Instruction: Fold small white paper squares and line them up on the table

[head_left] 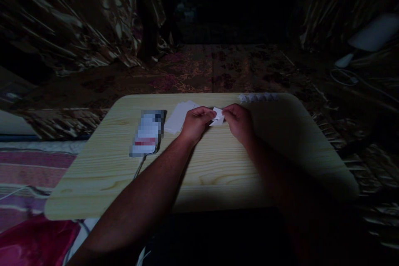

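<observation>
A small piece of folded white paper point(217, 117) is pinched between my two hands, just above the wooden table. My left hand point(197, 122) grips its left side between thumb and fingers. On the other side, my right hand point(238, 119) holds the right edge, also with thumb and fingers closed. Fingers cover parts of the paper, so its full shape is hidden. A stack of white paper sheets point(177, 118) lies just left of my left hand, partly behind it. Beyond my right hand, several small folded white paper pieces point(258, 98) stand in a row near the far edge.
The light wooden table point(218, 170) has rounded corners. A blurred-out phone point(146, 134) with a cable point(139, 167) lies on its left part. Patterned cloth point(193, 68) and curtains are behind; a white lamp point(374, 33) stands at the right. Striped bedding point(34, 166) is at the left.
</observation>
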### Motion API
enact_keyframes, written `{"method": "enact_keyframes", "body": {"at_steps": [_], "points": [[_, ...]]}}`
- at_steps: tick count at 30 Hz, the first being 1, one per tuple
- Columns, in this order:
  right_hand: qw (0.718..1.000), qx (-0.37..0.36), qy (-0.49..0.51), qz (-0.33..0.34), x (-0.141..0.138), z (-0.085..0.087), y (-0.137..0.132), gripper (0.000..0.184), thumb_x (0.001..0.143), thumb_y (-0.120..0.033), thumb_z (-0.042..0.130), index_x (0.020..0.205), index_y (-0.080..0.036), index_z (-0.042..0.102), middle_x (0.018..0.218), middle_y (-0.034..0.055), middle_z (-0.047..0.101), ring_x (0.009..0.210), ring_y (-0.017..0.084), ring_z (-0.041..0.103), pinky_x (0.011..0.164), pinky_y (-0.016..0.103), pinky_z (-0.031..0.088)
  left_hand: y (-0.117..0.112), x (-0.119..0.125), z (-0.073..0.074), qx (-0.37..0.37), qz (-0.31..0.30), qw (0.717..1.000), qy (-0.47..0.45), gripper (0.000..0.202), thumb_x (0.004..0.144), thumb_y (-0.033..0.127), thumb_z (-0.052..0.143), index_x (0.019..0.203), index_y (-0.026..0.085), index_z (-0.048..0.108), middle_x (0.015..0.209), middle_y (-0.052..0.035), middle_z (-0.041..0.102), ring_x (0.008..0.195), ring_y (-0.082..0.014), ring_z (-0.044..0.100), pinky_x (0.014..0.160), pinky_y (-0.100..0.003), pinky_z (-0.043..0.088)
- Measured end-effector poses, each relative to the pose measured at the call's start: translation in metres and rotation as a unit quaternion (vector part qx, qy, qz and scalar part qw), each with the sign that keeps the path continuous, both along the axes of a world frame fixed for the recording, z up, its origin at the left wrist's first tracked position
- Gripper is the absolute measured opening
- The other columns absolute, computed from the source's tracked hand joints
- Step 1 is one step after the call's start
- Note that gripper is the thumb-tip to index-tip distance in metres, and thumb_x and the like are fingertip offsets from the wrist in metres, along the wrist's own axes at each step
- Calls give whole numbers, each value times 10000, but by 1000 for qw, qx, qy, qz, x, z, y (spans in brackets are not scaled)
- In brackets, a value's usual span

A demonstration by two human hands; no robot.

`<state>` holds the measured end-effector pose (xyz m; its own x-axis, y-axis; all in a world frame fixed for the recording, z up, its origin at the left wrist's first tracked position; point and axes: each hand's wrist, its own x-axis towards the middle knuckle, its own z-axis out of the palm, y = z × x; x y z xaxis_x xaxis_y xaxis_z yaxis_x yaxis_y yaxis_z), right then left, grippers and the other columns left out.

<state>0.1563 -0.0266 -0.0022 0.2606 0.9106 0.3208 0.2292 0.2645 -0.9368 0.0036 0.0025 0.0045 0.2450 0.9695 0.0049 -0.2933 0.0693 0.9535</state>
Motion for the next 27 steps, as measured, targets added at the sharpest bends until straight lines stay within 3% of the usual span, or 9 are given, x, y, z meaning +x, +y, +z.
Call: {"method": "enact_keyframes", "body": {"at_steps": [7, 15, 27], "points": [[1000, -11, -7, -1, 3, -6, 3, 153, 803, -343, 639, 779, -197, 680, 679, 0, 694, 646, 158, 632, 623, 271, 470, 1, -1, -3, 24, -14, 999, 23, 243, 666, 356, 851, 700, 152, 723, 620, 0, 644, 551, -93, 520, 541, -240, 368], [997, -28, -72, -1, 0, 4, -5, 159, 792, -336, 639, 759, -190, 692, 648, 2, 685, 623, 159, 616, 593, 269, 433, -4, 0, 2, 21, -11, 1000, 6, 322, 586, 375, 896, 667, 144, 688, 581, 18, 629, 513, -76, 487, 529, -232, 364], [995, -36, -98, -4, -1, 6, -7, 179, 791, -365, 639, 754, -197, 687, 662, 3, 693, 651, 173, 626, 628, 286, 454, -2, -1, 1, 21, 8, 999, 28, 258, 652, 383, 813, 644, 156, 691, 565, 20, 597, 520, -85, 473, 530, -239, 366]]}}
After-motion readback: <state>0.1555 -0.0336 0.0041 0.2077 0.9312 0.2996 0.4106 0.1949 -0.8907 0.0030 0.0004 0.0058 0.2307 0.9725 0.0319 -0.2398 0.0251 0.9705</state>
